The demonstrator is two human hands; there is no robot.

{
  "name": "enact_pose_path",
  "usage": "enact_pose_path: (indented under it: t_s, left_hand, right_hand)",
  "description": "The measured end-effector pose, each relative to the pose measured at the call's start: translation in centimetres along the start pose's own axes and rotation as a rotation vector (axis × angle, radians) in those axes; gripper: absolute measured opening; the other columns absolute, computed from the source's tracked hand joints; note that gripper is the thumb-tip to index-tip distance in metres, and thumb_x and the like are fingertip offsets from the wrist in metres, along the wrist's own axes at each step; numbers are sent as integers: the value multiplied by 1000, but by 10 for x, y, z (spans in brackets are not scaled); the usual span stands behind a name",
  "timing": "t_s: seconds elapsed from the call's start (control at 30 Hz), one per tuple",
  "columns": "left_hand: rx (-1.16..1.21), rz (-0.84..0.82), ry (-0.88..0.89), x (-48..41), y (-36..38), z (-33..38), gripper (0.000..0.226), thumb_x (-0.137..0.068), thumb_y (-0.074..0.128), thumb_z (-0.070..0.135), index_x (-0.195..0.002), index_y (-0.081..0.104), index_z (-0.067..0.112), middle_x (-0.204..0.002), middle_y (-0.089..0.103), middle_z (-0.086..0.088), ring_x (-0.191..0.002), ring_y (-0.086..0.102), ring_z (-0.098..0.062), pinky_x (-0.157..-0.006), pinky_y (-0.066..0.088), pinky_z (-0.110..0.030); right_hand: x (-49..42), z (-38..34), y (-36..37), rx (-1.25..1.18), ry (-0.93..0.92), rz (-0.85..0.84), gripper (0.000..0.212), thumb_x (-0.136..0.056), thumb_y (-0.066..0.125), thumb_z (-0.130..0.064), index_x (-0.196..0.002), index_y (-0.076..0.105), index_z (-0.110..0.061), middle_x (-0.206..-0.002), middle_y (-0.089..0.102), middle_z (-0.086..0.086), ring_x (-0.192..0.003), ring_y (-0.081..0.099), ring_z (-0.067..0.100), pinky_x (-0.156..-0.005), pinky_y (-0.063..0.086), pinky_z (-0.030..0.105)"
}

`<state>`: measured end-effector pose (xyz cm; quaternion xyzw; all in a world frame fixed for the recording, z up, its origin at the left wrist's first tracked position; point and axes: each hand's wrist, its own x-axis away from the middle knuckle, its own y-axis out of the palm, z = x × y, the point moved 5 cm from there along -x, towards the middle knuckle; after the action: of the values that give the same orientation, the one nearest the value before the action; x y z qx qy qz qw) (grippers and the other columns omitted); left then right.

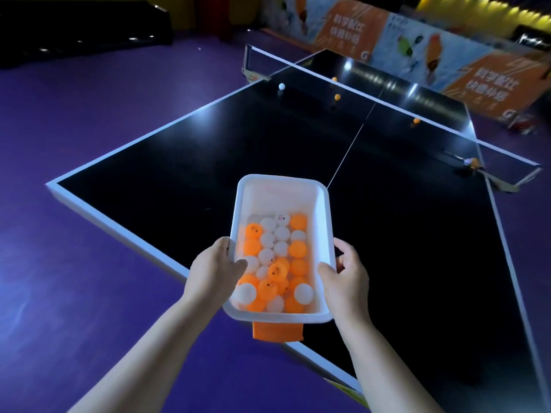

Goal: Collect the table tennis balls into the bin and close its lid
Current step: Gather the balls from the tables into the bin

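Purple floor (74,144) at L. L hand (214,263) grips L wall of white rectangular plastic bin (280,198): thumb hooked over rim, other fingers hidden outside. Bin is held lid-less above near edge of black white-bordered table tennis table (179,174), holding orange & white table tennis balls (280,263). Orange flat piece (277,332) pokes out under its near end. R hand (346,272) holds R wall, thumb on rim, fingers curled round outside. By net (256,59): loose white ball (281,86), loose orange balls (337,97) further R.

Forearms outstretched, left hand (215,263) and right hand (347,274) curled round the bin (281,201).
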<state>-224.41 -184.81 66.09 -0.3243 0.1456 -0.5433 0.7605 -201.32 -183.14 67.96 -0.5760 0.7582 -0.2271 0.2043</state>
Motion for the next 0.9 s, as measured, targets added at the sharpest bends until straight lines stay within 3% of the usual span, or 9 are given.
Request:
enact_pose_path:
  t_s: [0.2, 0.33, 0.5, 0.7, 0.9]
  left_hand:
    - [-15, 11, -52, -29, -54, -54, 19, -81, 64, 26, -85, 51, 13, -79, 63, -6, -63, 57, -22, -51, 44, -32]
    - [-20, 48, -90, -60, -124, -114, 20, -80, 64, 26, -88, 53, 11, -82, 65, -7, -75, 64, -29, -58, 53, -42]
    - [-70, 110, -120, -98, -235, -195, 20, -81, 62, 27, -80, 46, 15, -70, 56, 1, -57, 47, -14, -48, 35, -29]
    - [-100, 155, -192, -145, -343, -276, 16, -80, 60, 29, -85, 51, 16, -74, 61, -1, -68, 59, -22, -54, 42, -32]
    - [-57, 185, -217, -213, -396, -323, 26, -78, 61, 26, -70, 38, 17, -63, 46, 4, -54, 38, -14, -48, 30, -29]
  right_hand:
    - [5, -39, 75, -1, -16, -89, 46, -83, 58, -13, -126, 51, -24, -75, 54, 1, -65, 58, 15, -59, 46, 25]
    - [21, -91, 158, -17, -68, -161, 44, -84, 57, -13, -126, 51, -25, -77, 56, 2, -66, 58, 14, -57, 45, 23]
    - [56, -168, 275, -31, -122, -220, 43, -84, 60, -11, -125, 52, -22, -74, 53, -3, -66, 56, 7, -55, 39, 16]
    - [92, -247, 393, -40, -158, -242, 43, -83, 62, -8, -125, 54, -16, -73, 55, -2, -69, 57, 10, -57, 40, 17]
    - [68, -299, 480, -35, -137, -285, 45, -79, 64, -8, -122, 55, -18, -74, 57, 2, -69, 59, 16, -62, 45, 26]
